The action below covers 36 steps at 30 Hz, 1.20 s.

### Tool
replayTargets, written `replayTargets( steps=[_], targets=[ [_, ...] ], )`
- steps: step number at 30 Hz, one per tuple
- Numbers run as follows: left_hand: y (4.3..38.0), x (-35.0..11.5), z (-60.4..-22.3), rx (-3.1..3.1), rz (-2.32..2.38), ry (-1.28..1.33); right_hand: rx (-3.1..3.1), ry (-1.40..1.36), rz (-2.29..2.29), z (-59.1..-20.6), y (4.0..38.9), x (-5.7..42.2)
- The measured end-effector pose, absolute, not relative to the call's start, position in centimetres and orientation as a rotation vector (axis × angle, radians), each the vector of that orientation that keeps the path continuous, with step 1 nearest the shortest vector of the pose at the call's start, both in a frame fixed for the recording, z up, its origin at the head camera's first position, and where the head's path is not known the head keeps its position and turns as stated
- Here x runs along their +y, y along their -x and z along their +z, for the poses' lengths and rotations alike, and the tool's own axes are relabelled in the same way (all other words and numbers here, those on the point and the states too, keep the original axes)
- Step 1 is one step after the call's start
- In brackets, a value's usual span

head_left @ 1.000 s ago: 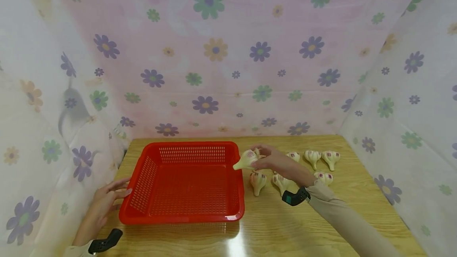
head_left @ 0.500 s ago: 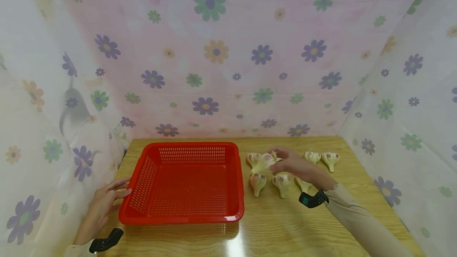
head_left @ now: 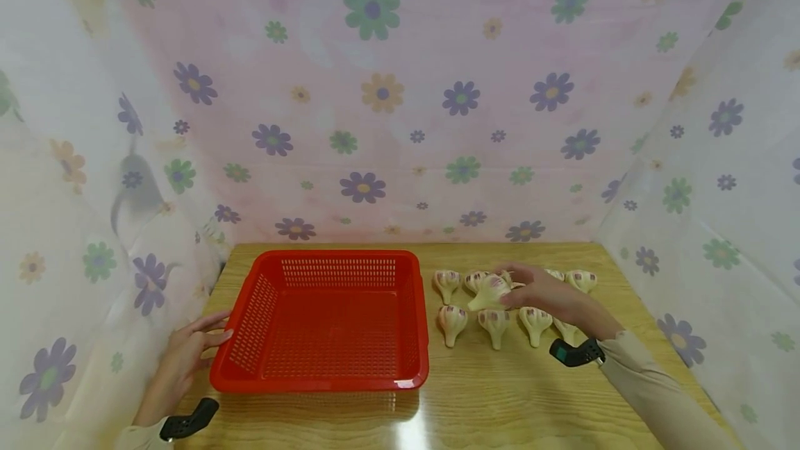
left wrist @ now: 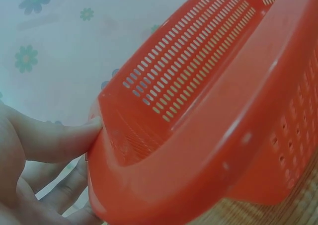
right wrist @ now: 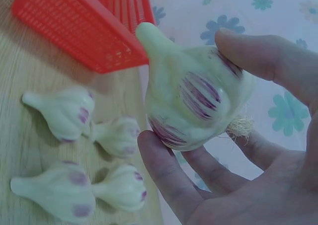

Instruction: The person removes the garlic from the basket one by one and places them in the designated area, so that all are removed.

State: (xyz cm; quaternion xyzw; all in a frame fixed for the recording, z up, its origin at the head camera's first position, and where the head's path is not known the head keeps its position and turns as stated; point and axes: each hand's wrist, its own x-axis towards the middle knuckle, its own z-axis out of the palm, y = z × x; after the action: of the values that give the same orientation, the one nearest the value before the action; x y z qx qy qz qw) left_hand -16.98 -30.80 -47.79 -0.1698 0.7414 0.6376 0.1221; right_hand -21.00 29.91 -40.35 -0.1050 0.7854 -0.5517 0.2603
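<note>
My right hand [head_left: 542, 292] holds a garlic bulb [head_left: 489, 292], thumb on one side and fingers on the other. Up close in the right wrist view, the bulb [right wrist: 194, 93] is pale with purple streaks, its stem pointing up and left, its roots toward the palm. It is raised over the row of garlic on the table. At the left, my left hand [head_left: 186, 351] grips the rim of a red plastic basket [head_left: 325, 387]. In the left wrist view the thumb [left wrist: 74, 138] lies on the rim and the other fingers reach beneath it.
Several more garlic bulbs [head_left: 453, 325] lie in two rows right of the basket, on a wooden table [head_left: 500, 401]. The far-row ones are partly hidden behind my right hand. Flowered cloth [head_left: 400, 89] closes off the back and both sides.
My right hand has carried the garlic bulb rightward from beside the basket's right rim to over the garlic rows. My left hand and the basket have stayed put.
</note>
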Motion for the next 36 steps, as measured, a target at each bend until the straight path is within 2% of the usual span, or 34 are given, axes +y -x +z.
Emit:
replayTargets(
  steps=[25,36],
  targets=[
    [17.2,-30.4,-47.7,2.079,1.955,0.523,2.236,0.211,-1.423,-40.3,19.2,37.8],
    [16.9,-30.6,-47.8,2.091,1.949,0.523,2.208,0.159,-1.441,-40.9,19.7,41.2]
  ],
)
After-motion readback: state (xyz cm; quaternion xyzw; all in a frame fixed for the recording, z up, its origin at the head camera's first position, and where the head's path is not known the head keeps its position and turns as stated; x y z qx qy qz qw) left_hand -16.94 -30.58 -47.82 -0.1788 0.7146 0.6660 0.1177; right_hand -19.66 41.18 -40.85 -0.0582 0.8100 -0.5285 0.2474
